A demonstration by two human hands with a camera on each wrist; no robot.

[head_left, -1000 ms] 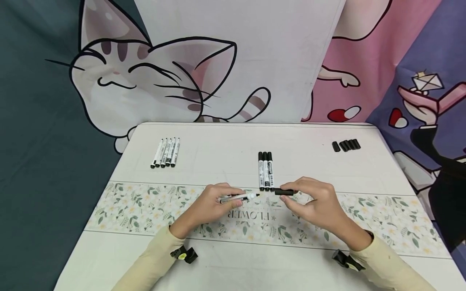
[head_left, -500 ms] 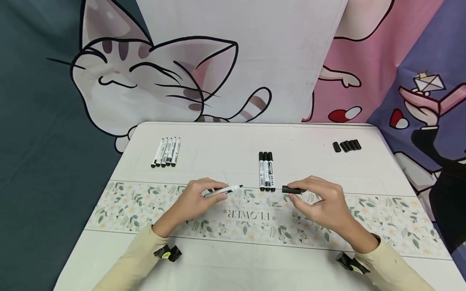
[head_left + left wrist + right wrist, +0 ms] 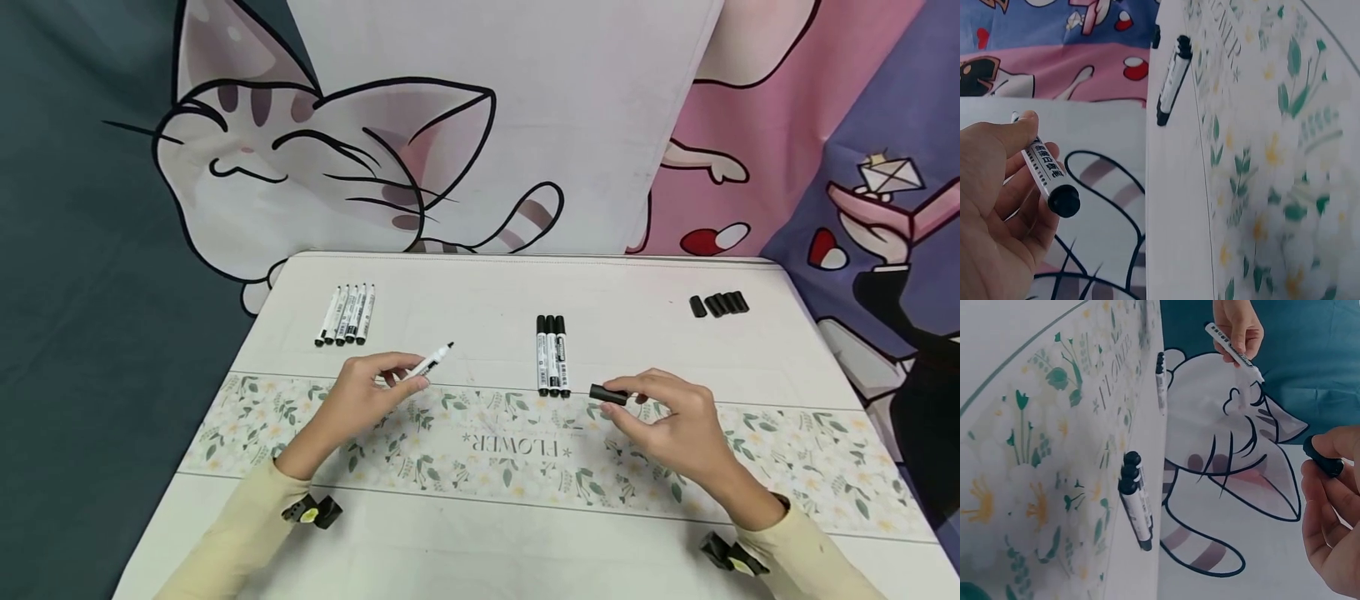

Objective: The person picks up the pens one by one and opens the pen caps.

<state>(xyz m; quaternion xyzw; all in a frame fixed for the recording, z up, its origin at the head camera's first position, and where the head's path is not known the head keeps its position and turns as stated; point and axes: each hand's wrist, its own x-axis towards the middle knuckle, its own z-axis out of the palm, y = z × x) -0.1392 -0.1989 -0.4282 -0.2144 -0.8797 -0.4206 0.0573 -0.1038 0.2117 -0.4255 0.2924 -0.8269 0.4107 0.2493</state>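
An uncapped white marker [image 3: 432, 360] with a bare dark tip is pinched in my left hand [image 3: 367, 392], tip pointing away and to the right. The left wrist view shows the black end of this marker [image 3: 1044, 169] beyond the thumb. Between thumb and fingers, my right hand [image 3: 671, 417] pinches a black marker cap [image 3: 608, 394] above the flowered band. Three capped markers [image 3: 552, 357] lie side by side between the hands. Farther left rests a row of several uncapped markers [image 3: 346, 315], tips away from me.
Several loose black caps [image 3: 720, 304] lie at the far right of the white table [image 3: 450, 283]. A flowered band with lettering [image 3: 517, 467] crosses the table's middle. Behind its far edge hangs a cloth printed with a cat [image 3: 300, 167].
My left hand has moved left and away from me with the uncapped marker, turning its tip upward in view. My right hand has shifted slightly right with the cap.
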